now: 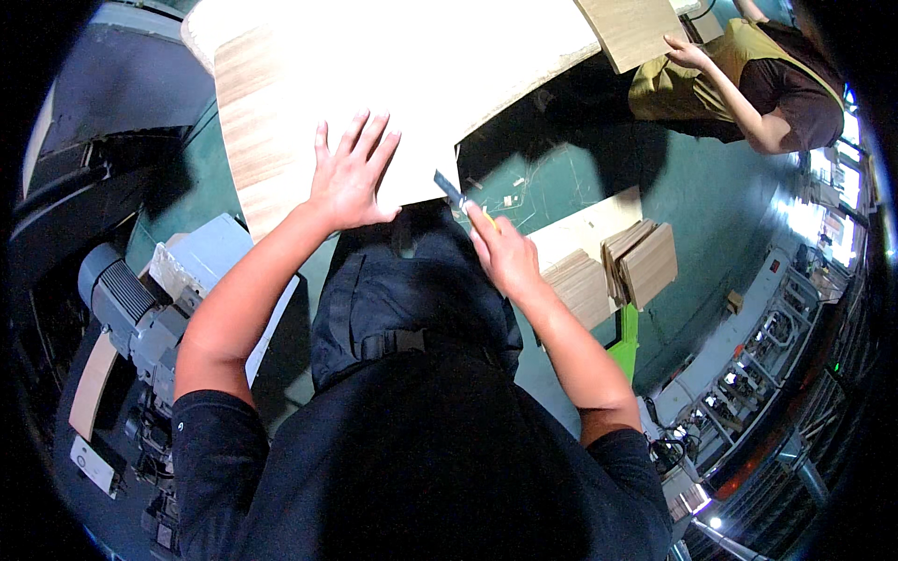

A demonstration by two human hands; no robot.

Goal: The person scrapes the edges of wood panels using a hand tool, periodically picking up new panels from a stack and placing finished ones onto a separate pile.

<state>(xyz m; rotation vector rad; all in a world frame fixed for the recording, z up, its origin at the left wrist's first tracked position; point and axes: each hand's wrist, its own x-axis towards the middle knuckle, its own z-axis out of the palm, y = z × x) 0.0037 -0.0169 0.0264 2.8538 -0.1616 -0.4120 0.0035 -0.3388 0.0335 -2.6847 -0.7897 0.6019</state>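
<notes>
My left hand [354, 178] lies flat with spread fingers on a pale wood sheet [257, 122], close to its near edge. In my right hand [505, 252] is a utility knife [451, 190], its yellow handle partly hidden by the fingers. The dark blade points up and to the left, beside the sheet's right edge. Whether the blade touches the sheet I cannot tell. Strong light washes out much of the sheet's surface.
At the upper right another person holds a wood panel [636, 28]. Stacked wood pieces [645, 264] rest on a pale board to my right. A motor [122, 285] stands at my left, and machinery [739, 365] lines the far right.
</notes>
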